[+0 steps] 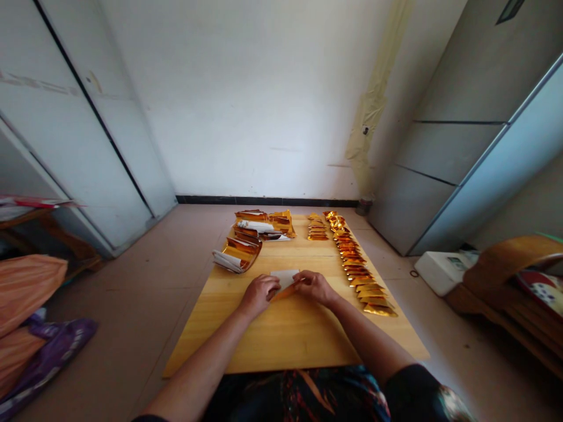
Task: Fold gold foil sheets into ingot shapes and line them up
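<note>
Sheet [285, 281] is being pinched at its sides by left hand [261, 293] and right hand [315, 286], both curled nearly closed, over worktop [290, 343].

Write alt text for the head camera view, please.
A person's left hand and right hand hold a white-and-orange piece over a wooden table. Shiny gold pieces line its right side; curled gold sheets lie far left.

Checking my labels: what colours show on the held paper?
The paper shows white and orange, in the head view.
</note>
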Tool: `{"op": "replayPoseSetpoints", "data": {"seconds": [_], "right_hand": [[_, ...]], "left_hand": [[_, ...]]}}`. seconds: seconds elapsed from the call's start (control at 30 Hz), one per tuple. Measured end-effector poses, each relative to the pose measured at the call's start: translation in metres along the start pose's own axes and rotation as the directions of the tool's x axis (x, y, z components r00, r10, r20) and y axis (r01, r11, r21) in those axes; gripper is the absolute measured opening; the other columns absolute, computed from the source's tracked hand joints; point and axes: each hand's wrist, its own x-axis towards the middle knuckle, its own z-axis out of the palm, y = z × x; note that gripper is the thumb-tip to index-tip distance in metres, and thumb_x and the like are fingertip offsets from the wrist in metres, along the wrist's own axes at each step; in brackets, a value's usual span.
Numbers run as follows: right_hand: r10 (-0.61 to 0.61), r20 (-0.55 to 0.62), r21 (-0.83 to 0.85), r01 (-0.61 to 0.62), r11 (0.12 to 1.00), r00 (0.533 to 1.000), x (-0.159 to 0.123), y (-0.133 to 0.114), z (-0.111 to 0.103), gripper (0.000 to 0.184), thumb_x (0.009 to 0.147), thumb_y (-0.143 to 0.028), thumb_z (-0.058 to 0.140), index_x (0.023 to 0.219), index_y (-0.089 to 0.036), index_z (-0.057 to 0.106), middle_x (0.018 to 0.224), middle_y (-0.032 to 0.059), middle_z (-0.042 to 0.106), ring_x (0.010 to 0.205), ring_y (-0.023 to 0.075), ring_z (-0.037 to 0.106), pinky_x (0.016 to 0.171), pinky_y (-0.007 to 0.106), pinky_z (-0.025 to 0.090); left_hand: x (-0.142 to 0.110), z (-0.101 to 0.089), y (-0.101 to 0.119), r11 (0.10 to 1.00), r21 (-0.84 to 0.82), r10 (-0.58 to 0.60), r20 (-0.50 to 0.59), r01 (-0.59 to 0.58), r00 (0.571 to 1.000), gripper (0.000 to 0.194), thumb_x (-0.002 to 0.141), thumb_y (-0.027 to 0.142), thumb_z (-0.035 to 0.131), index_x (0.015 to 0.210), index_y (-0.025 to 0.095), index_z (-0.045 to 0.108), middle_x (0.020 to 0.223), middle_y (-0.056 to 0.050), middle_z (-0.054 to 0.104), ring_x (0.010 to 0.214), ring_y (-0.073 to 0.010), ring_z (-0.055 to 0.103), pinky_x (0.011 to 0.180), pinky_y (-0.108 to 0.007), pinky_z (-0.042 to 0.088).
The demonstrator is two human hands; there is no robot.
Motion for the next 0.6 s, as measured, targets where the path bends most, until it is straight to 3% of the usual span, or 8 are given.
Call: {"op": "replayPoseSetpoints", "data": {"seconds": [0.13,0.23,0.33,0.43,0.6], "right_hand": [[0.094,-0.147,-0.077,-0.106,0.991,0.985,0.011,-0.003,0.008,0.014,0.077,-0.027,0.055,0.068,-0.017,0.06,0.064,-0.004,0.059,0.062,0.0095,0.051,0.057,0.017,0.037],[0.099,-0.233,-0.242,-0.156,0.958,0.967,0.016,-0.008,0.016,0.011,0.078,-0.022,0.054,0.069,-0.018,0.059,0.068,-0.0029,0.059,0.064,0.0094,0.05,0.058,0.018,0.034],[0.081,-0.302,-0.39,-0.2,0.899,0.95,0.018,-0.013,0.023,0.01,0.08,-0.02,0.054,0.072,-0.019,0.059,0.079,-0.0002,0.061,0.069,0.01,0.053,0.06,0.019,0.033],[0.084,-0.321,-0.485,-0.24,0.841,0.943,0.017,-0.017,0.026,0.013,0.087,-0.021,0.049,0.079,-0.02,0.06,0.085,0.0013,0.062,0.071,0.01,0.055,0.061,0.019,0.033],[0.077,-0.317,-0.633,-0.271,0.726,0.945,0.015,-0.021,0.029,0.016,0.092,-0.024,0.045,0.086,-0.02,0.059,0.09,0.0033,0.063,0.078,0.012,0.058,0.062,0.02,0.033]], "left_hand": [[0.003,-0.003,-0.002,0.99,-0.082,-0.113,-0.005,0.112,0.994,0.037,0.068,0.003,0.055,0.098,0.018,0.069,0.101,-0.006,0.071,0.097,-0.0198,0.063,0.089,-0.033,0.049],[0.003,-0.001,-0.005,0.977,-0.085,-0.205,-0.077,0.198,0.976,0.055,0.06,-0.005,0.047,0.107,0.019,0.065,0.111,-0.006,0.067,0.107,-0.0194,0.06,0.096,-0.034,0.047],[0.003,0.002,-0.008,0.976,-0.092,-0.207,-0.119,0.196,0.971,0.059,0.059,-0.005,0.046,0.11,0.018,0.062,0.122,-0.007,0.061,0.117,-0.0202,0.054,0.103,-0.036,0.043],[0.002,0.003,-0.01,0.968,-0.134,-0.226,-0.113,0.211,0.968,0.06,0.062,-0.001,0.049,0.119,0.018,0.057,0.127,-0.007,0.058,0.119,-0.0205,0.053,0.105,-0.037,0.041],[0.002,0.003,-0.01,0.934,-0.229,-0.302,-0.088,0.276,0.949,0.072,0.068,0.01,0.057,0.137,0.02,0.039,0.134,-0.007,0.052,0.1,-0.0174,0.063,0.092,-0.033,0.051]]}}
